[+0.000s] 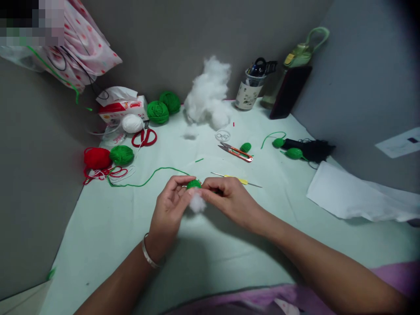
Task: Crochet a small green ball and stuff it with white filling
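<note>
Together, both hands pinch a small green piece (193, 184) between them, just above the table. The left hand (170, 205) curls closed around its near side, seemingly to steady it. The right hand (226, 197) nips the other side with thumb and forefinger. White stuffing (197, 203) bulges out beneath the fingertips. A hook (236, 179) lies just beyond the right hand, within easy reach. Yarn (166, 168) trails leftward from the piece.

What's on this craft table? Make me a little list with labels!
Left hand: pinches the green yarn piece
Right hand: pinches the same piece from the other side
White tuft: sticks out under the piece
Behind the hands: yellow-handled hook lying on the table
Farther back: fluff pile, orange snips, red scissors
Left side: red yarn ball, green yarn ball
</note>
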`<state>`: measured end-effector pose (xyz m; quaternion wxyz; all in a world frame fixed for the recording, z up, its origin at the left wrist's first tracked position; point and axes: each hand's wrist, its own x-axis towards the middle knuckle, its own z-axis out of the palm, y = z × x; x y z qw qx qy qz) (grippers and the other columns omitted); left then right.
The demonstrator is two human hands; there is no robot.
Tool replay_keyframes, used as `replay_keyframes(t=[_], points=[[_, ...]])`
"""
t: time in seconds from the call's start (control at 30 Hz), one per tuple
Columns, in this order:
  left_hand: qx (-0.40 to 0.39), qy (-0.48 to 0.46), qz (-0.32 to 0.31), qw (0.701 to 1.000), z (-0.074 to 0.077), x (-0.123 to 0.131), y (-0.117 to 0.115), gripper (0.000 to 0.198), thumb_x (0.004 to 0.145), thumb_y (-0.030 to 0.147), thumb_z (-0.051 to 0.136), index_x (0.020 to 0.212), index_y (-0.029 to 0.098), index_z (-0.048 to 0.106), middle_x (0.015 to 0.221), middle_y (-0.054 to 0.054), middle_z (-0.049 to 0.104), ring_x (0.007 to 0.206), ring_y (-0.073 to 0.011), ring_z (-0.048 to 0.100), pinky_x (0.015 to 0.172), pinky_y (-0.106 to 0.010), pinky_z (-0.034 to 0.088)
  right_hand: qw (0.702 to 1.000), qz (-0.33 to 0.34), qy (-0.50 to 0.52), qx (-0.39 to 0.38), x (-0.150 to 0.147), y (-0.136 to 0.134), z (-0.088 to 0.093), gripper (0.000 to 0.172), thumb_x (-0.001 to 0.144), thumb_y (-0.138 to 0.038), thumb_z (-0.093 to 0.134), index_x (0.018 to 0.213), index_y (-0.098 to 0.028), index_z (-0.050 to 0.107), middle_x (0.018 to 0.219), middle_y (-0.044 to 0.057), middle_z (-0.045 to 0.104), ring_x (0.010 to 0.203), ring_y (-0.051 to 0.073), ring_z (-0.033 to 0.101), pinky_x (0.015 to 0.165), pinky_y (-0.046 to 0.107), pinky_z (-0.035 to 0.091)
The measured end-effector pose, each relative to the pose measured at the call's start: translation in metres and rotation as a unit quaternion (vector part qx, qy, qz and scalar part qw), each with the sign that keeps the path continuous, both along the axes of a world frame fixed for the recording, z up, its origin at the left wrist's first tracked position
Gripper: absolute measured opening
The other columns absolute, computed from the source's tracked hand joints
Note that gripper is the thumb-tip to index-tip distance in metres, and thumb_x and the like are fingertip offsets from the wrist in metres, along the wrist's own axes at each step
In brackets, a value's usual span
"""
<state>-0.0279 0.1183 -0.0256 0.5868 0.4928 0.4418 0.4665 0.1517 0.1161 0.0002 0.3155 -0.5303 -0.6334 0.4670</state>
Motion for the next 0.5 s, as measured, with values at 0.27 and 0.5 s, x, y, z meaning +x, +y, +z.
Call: replay_keyframes(t=[0.27, 0.5], points=[[-0.035, -0.047, -0.057, 0.997, 0.005, -0.005, 0.008, 0.026, 0.085, 0.031, 0.086, 0.105, 0.022, 0.073, 0.08, 0.001, 0.068, 0.066, -0.0118, 0.059, 0.059, -0.022, 0.047, 0.994, 0.086, -0.047, 0.05, 0.008, -0.002, 0.014, 0.023, 0.101, -0.023, 0.052, 0.078, -0.021, 0.054, 0.067, -0.005, 0.049, 0.064, 0.012, 0.043, 0.066, 0.027, 0.032], [-0.022, -0.01, 0.016, 1.0, -0.006, 0.003, 0.01, 0.014, 0.079, 0.018, 0.079, 0.086, 0.02, 0.066, 0.073, 0.003, 0.064, 0.06, -0.0107, 0.052, 0.057, -0.022, 0.042, 0.991, 0.104, -0.065, 0.051, -0.004, -0.008, 0.006, 0.024, 0.099, -0.017, 0.051, 0.076, -0.021, 0.05, 0.069, -0.004, 0.049, 0.064, 0.012, 0.04, 0.067, 0.027, 0.03]])
